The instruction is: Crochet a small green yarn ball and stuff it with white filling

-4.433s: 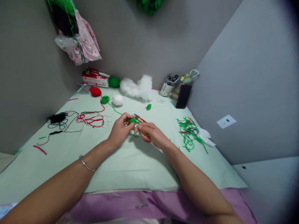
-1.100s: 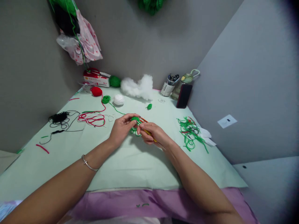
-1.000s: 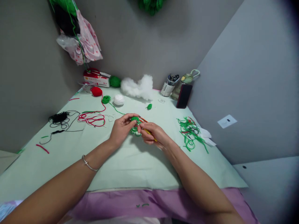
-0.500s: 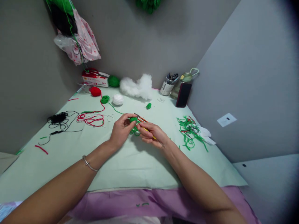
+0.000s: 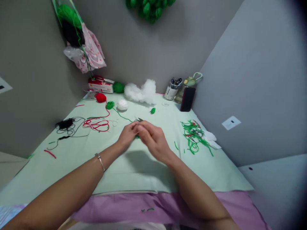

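Both hands meet over the middle of the table. My left hand (image 5: 127, 135) is closed on a small piece of green yarn work, mostly hidden; a bit of green loop (image 5: 137, 137) shows below the fingers. My right hand (image 5: 155, 138) lies partly over the left fingertips, its fingers closed. A dark pointed tip (image 5: 140, 119) sticks out beyond the right fingers; the rest of that thin tool is covered. From the hands a green strand (image 5: 123, 116) runs back to a small green yarn bundle (image 5: 110, 105).
Red yarn (image 5: 97, 125) and black yarn (image 5: 65, 123) lie at the left. White stuffing (image 5: 141, 92), a white yarn ball (image 5: 122, 105) and a small green piece (image 5: 153, 111) are farther back. A phone (image 5: 187, 99) leans by a bottle; green scraps (image 5: 195, 137) lie at the right.
My right hand has turned over and moved across the left fingertips. The yellow-handled tool and the green yarn work, visible before, are now mostly covered. The view has shifted slightly.
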